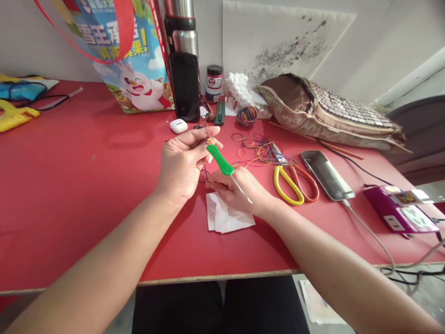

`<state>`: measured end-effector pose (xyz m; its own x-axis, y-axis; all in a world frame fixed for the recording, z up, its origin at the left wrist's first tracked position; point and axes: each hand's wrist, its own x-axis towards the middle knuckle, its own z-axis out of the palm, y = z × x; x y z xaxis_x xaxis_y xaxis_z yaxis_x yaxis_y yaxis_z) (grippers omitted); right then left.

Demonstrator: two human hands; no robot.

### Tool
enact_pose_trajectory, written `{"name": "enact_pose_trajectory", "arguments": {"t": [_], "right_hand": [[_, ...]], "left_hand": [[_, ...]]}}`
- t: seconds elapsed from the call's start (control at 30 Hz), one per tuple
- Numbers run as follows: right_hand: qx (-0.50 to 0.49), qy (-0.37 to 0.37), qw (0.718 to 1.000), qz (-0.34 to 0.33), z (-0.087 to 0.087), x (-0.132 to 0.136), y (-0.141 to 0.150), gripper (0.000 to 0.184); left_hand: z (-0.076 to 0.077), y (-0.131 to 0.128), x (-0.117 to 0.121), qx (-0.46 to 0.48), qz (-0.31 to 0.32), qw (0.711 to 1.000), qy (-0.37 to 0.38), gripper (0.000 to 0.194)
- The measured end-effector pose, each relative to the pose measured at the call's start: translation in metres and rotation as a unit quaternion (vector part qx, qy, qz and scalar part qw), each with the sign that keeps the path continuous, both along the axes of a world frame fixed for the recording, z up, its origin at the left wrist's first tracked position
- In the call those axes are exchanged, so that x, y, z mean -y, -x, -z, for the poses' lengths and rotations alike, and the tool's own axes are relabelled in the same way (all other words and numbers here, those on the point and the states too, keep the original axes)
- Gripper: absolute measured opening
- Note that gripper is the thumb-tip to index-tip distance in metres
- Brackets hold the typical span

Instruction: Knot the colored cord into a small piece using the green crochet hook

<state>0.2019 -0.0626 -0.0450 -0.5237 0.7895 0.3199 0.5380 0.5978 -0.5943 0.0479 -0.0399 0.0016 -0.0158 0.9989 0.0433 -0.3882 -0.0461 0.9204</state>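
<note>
My left hand (182, 162) is raised over the red table (86, 185), fingers pinched on a small orange crocheted piece (211, 140) and on the end of a green-handled crochet hook (222, 163). The hook slants down to the right, its metal shaft lying across my right hand (239, 190). My right hand rests low on a folded white tissue (225, 215), fingers curled; a thin dark thread runs by them, and what they grip is hidden.
Loose coloured threads (255, 150), yellow-and-orange scissors (294, 183), a phone (327, 175) on a cable and a purple power strip (399, 211) lie to the right. At the back stand a printed bag (135, 69), a flask (182, 32), an earbud case (178, 125), a yarn ball (247, 115) and a cushion (330, 116).
</note>
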Motion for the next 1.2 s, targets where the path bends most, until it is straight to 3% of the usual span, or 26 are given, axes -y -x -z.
{"name": "enact_pose_trajectory", "arguments": {"t": [0.1, 0.2, 0.27, 0.4, 0.5, 0.97, 1.2], "right_hand": [[-0.066, -0.027, 0.997, 0.012, 0.000, 0.000, -0.003, 0.009], [-0.146, -0.044, 0.987, 0.059, -0.002, 0.001, -0.006, 0.058], [-0.166, -0.078, 0.980, 0.076, -0.004, 0.003, -0.006, 0.070], [-0.172, -0.186, 0.964, 0.083, -0.010, 0.008, -0.006, 0.030], [-0.187, -0.222, 0.952, 0.097, -0.014, 0.009, -0.006, 0.020], [-0.299, -0.115, 0.941, 0.110, -0.007, 0.010, -0.003, 0.020], [-0.355, -0.066, 0.929, 0.082, -0.014, 0.009, -0.002, 0.018]], "left_hand": [[0.002, 0.000, -0.001, -0.019, -0.016, 1.000, -0.007, 0.027], [0.007, 0.000, -0.001, -0.041, -0.038, 0.998, -0.022, 0.025], [0.010, -0.001, 0.000, -0.063, -0.041, 0.997, -0.034, 0.024], [0.013, -0.003, 0.004, -0.099, -0.018, 0.994, -0.048, 0.027], [0.011, -0.004, 0.006, -0.091, -0.005, 0.995, -0.051, 0.031], [0.007, -0.006, 0.009, -0.040, -0.013, 0.999, -0.024, 0.030], [0.005, -0.004, 0.004, 0.047, 0.051, 0.996, 0.050, 0.025]]}}
